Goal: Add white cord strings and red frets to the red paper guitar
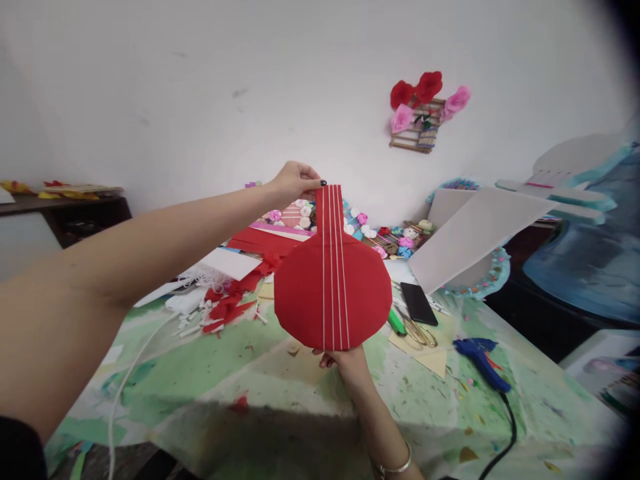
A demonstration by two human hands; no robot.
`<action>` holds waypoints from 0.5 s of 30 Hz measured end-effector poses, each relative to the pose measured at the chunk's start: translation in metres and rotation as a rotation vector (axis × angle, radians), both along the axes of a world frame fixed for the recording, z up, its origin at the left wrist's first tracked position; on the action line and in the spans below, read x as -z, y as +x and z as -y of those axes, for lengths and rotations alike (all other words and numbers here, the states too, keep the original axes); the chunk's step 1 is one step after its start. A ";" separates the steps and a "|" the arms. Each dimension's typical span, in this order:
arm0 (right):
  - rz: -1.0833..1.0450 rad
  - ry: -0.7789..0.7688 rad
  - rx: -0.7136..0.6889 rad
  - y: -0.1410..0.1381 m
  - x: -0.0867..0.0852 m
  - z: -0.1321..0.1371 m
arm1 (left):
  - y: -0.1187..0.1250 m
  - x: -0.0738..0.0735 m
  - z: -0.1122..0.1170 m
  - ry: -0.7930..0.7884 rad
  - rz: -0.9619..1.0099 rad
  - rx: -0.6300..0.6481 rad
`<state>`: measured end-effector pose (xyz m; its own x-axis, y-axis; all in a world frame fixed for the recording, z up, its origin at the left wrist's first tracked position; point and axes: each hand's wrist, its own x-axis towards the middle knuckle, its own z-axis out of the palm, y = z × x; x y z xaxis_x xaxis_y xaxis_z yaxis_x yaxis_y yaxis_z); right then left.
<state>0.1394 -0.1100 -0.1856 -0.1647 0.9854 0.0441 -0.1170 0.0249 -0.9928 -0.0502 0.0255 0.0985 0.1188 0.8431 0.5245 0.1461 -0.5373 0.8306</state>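
Observation:
I hold up a red paper craft shaped like a round-bodied string instrument, with white strings running down its neck and body. My left hand pinches the top of the neck with its fingertips. My right hand grips the bottom edge of the round body from behind, so most of its fingers are hidden. The craft hangs upright above a green and white stained table.
Red paper scraps and white bits lie at left centre. A black phone, scissors, a green marker and a blue glue gun lie to the right. White foam sheets lean at right. Paper flowers hang on the wall.

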 end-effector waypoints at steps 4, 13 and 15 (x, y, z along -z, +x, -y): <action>0.010 -0.010 0.002 0.000 -0.003 0.001 | -0.001 -0.005 0.004 -0.033 -0.016 0.054; 0.012 -0.022 0.000 -0.001 -0.002 0.000 | 0.001 -0.004 0.008 -0.029 -0.032 0.043; 0.010 -0.026 0.006 -0.001 -0.002 0.001 | 0.002 -0.002 0.006 -0.018 -0.032 0.049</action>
